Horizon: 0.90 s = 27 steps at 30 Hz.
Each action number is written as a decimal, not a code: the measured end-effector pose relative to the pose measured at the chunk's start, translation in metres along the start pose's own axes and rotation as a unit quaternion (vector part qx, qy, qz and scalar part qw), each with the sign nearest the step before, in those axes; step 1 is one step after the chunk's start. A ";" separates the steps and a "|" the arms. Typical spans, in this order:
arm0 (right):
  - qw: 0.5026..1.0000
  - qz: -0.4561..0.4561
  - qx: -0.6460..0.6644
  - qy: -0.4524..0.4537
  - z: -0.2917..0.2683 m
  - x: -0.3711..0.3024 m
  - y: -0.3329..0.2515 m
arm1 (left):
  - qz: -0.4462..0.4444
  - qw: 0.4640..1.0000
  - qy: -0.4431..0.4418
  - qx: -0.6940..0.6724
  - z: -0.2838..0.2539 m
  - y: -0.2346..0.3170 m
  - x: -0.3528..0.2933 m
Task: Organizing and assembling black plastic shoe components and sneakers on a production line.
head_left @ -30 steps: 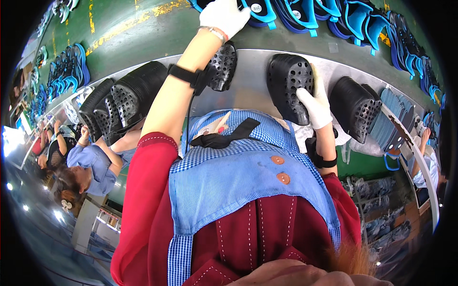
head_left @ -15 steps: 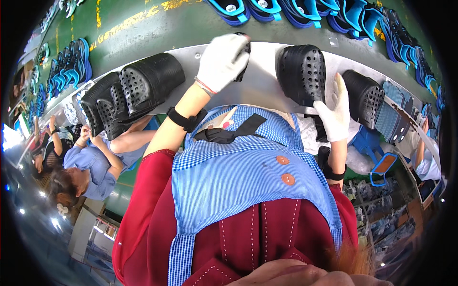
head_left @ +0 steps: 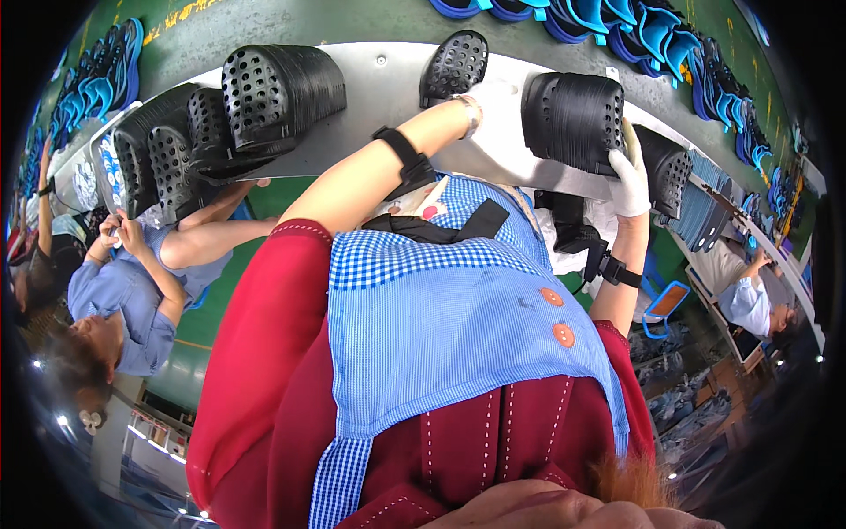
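Observation:
A single black perforated sole-shaped piece (head_left: 456,69) lies on the pale tabletop. My left hand (head_left: 498,104), in a white glove, is just right of it, reaching toward a stack of black perforated pieces (head_left: 573,122). Motion and glare smear its fingers, so their pose cannot be made out. At the right end of that stack is my gloved right hand (head_left: 631,175), thumb in front and fingers along the holed face, gripping it. Another black perforated stack (head_left: 665,172) stands right beside this hand.
More black perforated stacks (head_left: 278,97) stand at the left of the curved table (head_left: 370,132). Blue and black shoe parts (head_left: 648,35) line the green floor beyond. A seated co-worker (head_left: 132,282) is at the left, another person (head_left: 749,295) at the right. Flat bluish pieces (head_left: 705,203) lie at the table's right.
My left hand has let go of the black piece, which now lies on the table, and has moved right toward the stack. My right hand has closed on the stack's right end. The view has shifted.

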State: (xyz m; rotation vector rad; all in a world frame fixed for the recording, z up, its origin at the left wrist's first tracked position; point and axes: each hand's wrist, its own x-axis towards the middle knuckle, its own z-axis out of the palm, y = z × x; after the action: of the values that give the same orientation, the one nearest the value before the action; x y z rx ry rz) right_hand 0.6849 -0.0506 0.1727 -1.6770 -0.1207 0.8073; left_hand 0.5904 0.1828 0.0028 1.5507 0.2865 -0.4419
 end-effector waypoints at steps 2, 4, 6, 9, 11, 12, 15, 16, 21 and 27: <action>1.000 0.005 0.009 -0.010 -0.005 0.003 0.004 | -0.038 0.999 -0.017 0.003 0.017 0.004 0.019; 1.000 0.009 0.002 -0.016 -0.008 0.002 0.004 | -0.023 0.999 -0.013 -0.019 0.025 0.001 0.027; 0.996 0.044 0.072 -0.008 -0.015 0.003 0.005 | -0.037 0.990 -0.023 -0.136 0.025 -0.002 0.028; 0.982 0.086 0.171 -0.003 -0.027 0.003 0.009 | -0.066 0.931 -0.041 -0.358 0.021 0.002 0.029; 0.966 0.082 0.244 -0.026 -0.034 0.007 0.014 | -0.093 0.965 0.029 -0.245 0.016 0.010 0.032; 0.963 0.100 0.252 -0.012 -0.046 0.008 0.024 | -0.092 0.961 -0.013 -0.260 0.012 0.020 0.028; 0.908 0.162 0.388 0.008 -0.061 0.005 0.046 | -0.133 0.904 -0.037 -0.405 0.006 0.054 0.009; 0.898 0.172 0.404 0.026 -0.060 0.007 0.049 | -0.135 0.904 -0.035 -0.404 0.003 0.063 0.005; 0.862 0.192 0.468 0.028 -0.053 0.006 0.058 | -0.096 0.913 -0.114 -0.379 -0.006 0.067 -0.003; 0.877 0.185 0.444 0.019 -0.046 0.008 0.069 | -0.102 0.886 -0.085 -0.444 0.003 0.069 0.003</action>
State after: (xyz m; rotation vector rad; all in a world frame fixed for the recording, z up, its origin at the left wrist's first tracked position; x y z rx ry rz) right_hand 0.6930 -0.1046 0.1093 -0.8324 0.5490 0.9170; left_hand 0.6230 0.1772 0.0631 0.5783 0.4405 -0.5103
